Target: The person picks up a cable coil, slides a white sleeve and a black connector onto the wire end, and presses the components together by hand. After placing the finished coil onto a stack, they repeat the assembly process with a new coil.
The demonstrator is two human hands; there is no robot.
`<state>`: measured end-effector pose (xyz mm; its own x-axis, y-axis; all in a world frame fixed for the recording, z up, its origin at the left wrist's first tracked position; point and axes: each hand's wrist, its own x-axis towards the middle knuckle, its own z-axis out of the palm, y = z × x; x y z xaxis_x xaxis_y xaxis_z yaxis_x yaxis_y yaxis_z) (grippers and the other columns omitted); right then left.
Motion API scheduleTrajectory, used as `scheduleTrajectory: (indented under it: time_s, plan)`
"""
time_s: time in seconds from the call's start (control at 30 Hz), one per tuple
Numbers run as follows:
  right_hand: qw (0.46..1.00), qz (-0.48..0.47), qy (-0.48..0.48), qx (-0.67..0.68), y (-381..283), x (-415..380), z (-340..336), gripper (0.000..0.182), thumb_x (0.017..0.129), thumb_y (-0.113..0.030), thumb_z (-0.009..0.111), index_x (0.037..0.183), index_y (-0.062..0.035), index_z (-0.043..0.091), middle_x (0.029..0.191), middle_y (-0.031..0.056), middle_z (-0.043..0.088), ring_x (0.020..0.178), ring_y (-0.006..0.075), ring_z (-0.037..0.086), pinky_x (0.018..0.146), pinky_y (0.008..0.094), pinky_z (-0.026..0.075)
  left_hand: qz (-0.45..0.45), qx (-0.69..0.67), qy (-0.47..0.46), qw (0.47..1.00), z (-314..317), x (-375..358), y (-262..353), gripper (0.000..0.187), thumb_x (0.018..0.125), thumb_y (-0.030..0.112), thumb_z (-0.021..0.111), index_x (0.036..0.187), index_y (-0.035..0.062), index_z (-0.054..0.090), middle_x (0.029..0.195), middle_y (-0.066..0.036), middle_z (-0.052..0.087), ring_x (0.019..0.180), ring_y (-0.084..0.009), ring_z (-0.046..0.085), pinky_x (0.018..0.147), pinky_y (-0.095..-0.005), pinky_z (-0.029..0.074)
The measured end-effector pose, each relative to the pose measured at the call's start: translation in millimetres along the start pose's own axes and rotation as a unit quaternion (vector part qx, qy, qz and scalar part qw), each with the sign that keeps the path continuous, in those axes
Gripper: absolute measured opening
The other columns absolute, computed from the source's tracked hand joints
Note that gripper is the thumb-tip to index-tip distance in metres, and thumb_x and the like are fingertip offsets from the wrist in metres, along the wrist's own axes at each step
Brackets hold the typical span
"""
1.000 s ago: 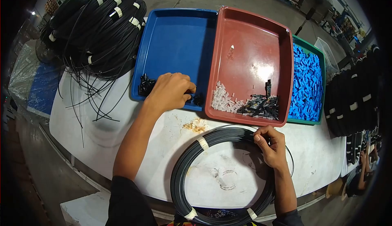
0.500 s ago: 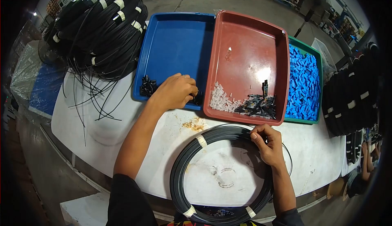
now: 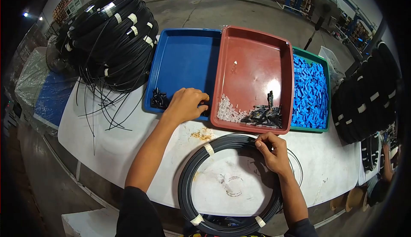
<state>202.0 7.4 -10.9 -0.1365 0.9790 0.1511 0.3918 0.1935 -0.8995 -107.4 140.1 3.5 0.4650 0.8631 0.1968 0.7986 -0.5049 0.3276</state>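
Observation:
My left hand (image 3: 187, 104) reaches into the near right corner of the blue tray (image 3: 188, 53), among small black parts there. Its fingers are curled and point down; what sits between the tips is hidden. Another small heap of black parts (image 3: 159, 99) lies in the tray's near left corner. My right hand (image 3: 274, 152) pinches black cable between thumb and forefinger, at the far right of a coil of black cable (image 3: 187, 179). White tape bands bind the coil, which lies at the table's front edge. A loose loop of cable bows out past my right wrist.
The red tray (image 3: 252, 66) holds white pieces (image 3: 229, 110) and black connectors (image 3: 264, 116). A green tray (image 3: 310, 129) is filled with blue pieces (image 3: 309, 93). Tall stacks of cable coils stand left (image 3: 109, 44) and right (image 3: 368, 96). Loose cable ends trail over the white table (image 3: 107, 151).
The view has tilted up a little, so trays and coils sit lower in it. My left hand stays over the black parts, thumb and forefinger slightly shifted. The right hand keeps its pinch.

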Motion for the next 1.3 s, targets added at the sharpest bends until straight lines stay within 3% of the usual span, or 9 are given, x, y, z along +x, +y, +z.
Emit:
scheduleTrajectory:
  time_s: [0.13,0.37,0.43,0.53,0.73,0.93,1.13,1.27,1.3]
  plan:
    - [1.000,0.000,0.001,0.006,-2,0,1,0.011,0.095,-0.007,0.070,0.092,0.0015,0.065,0.073,0.0032,0.063,0.066,0.0084,0.052,0.061,0.0260,0.042,0.004,0.035,0.039,0.999,11,0,-2,0.025,0.080,0.018,0.080,0.102,0.0067,0.077,0.095,-0.009,0.074,0.094,-0.0282,0.066,0.086,-0.0417,0.049]
    - [1.000,0.018,0.000,0.010,1,1,0,0.011,0.095,-0.008,0.070,0.091,0.0018,0.065,0.075,0.0042,0.066,0.069,0.0092,0.056,0.064,0.0260,0.045,0.002,0.019,0.020,1.000,9,0,-19,0.020,0.081,0.008,0.075,0.101,0.0068,0.077,0.096,-0.008,0.074,0.094,-0.0266,0.066,0.085,-0.0408,0.048]
    - [1.000,0.020,0.002,0.012,1,2,0,0.012,0.095,-0.008,0.070,0.091,0.0019,0.065,0.075,0.0043,0.066,0.069,0.0094,0.057,0.064,0.0261,0.045,0.049,-0.007,0.064,0.997,12,0,-29,0.019,0.082,0.001,0.073,0.100,0.0068,0.077,0.095,-0.007,0.075,0.092,-0.0262,0.066,0.084,-0.0394,0.048]
    - [0.999,0.033,0.001,0.009,0,2,-1,0.011,0.095,-0.008,0.069,0.091,0.0018,0.065,0.075,0.0043,0.066,0.069,0.0096,0.057,0.065,0.0264,0.046,0.030,-0.048,0.097,0.994,4,-3,-32,0.020,0.081,-0.001,0.073,0.099,0.0066,0.077,0.094,-0.006,0.075,0.090,-0.0254,0.065,0.084,-0.0381,0.047]
    - [0.999,0.030,-0.009,0.023,3,2,0,0.018,0.098,-0.014,0.069,0.092,0.0010,0.063,0.079,0.0010,0.063,0.072,0.0069,0.053,0.067,0.0237,0.044,0.010,-0.017,-0.001,1.000,-16,-16,-24,0.020,0.077,0.005,0.081,0.097,0.0076,0.079,0.094,-0.005,0.075,0.089,-0.0236,0.064,0.084,-0.0374,0.047]
    - [0.999,0.032,-0.012,0.031,2,2,0,0.017,0.099,-0.013,0.069,0.092,0.0010,0.063,0.079,0.0011,0.063,0.072,0.0067,0.053,0.067,0.0235,0.043,0.096,0.026,-0.002,0.995,-4,-13,-21,0.018,0.077,0.013,0.083,0.095,0.0105,0.081,0.093,-0.001,0.072,0.096,-0.0200,0.062,0.087,-0.0356,0.043]
    - [0.999,0.030,0.005,0.023,2,2,0,0.012,0.096,-0.007,0.069,0.091,0.0023,0.064,0.075,0.0032,0.064,0.069,0.0091,0.055,0.064,0.0261,0.045,0.090,0.073,-0.065,0.991,-7,-2,-21,0.018,0.078,0.017,0.081,0.094,0.0100,0.079,0.093,0.000,0.071,0.096,-0.0203,0.061,0.087,-0.0373,0.043]
    - [0.999,0.028,0.008,0.013,1,3,0,0.011,0.095,-0.008,0.069,0.092,0.0020,0.066,0.075,0.0051,0.065,0.068,0.0096,0.056,0.064,0.0268,0.046,0.088,0.067,-0.069,0.991,-14,-4,-21,0.015,0.077,0.017,0.081,0.089,0.0084,0.076,0.093,-0.002,0.071,0.098,-0.0213,0.061,0.088,-0.0386,0.043]
    - [0.999,0.029,0.013,0.014,0,2,-1,0.011,0.095,-0.009,0.069,0.093,0.0018,0.067,0.076,0.0059,0.066,0.068,0.0098,0.056,0.064,0.0271,0.046,0.088,0.041,-0.027,0.995,-15,-7,-20,0.014,0.077,0.015,0.081,0.087,0.0075,0.075,0.091,-0.003,0.071,0.096,-0.0225,0.062,0.088,-0.0395,0.044]
